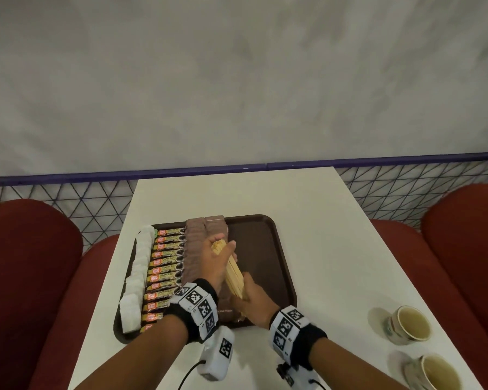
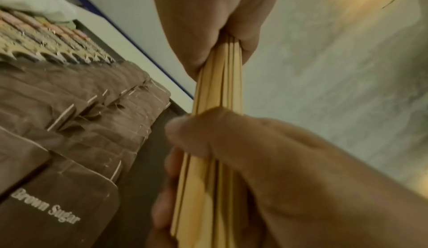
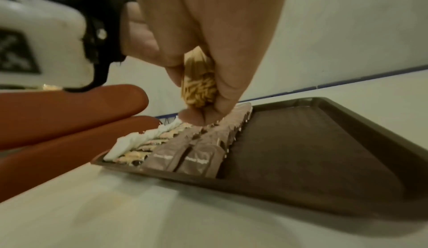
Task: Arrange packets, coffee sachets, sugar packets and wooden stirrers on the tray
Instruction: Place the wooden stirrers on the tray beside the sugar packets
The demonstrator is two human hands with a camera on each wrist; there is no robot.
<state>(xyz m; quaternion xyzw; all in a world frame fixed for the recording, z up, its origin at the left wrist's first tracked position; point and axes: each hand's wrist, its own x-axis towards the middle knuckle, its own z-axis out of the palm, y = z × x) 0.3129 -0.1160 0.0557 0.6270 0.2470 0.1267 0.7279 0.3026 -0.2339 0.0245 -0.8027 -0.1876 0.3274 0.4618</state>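
A bundle of wooden stirrers (image 1: pixel 233 273) (image 2: pixel 217 87) (image 3: pixel 199 87) is held in the air over the brown tray (image 1: pixel 265 249) (image 3: pixel 312 151). My left hand (image 1: pixel 217 257) (image 2: pixel 220 23) grips its far end. My right hand (image 1: pixel 251 299) (image 2: pixel 231 151) (image 3: pixel 208 32) grips its near end. On the tray's left half lie, from left to right, a column of white packets (image 1: pixel 137 277), a column of orange coffee sachets (image 1: pixel 166 266) and two columns of brown sugar packets (image 1: pixel 193 249) (image 2: pixel 81 123) (image 3: pixel 203 151). The tray's right half is bare.
The tray lies on a white table (image 1: pixel 321 235). Two cups of pale liquid (image 1: pixel 409 325) (image 1: pixel 434 372) stand at the table's near right edge. Red seats (image 1: pixel 31 263) flank the table on both sides. A wall with a blue rail is behind.
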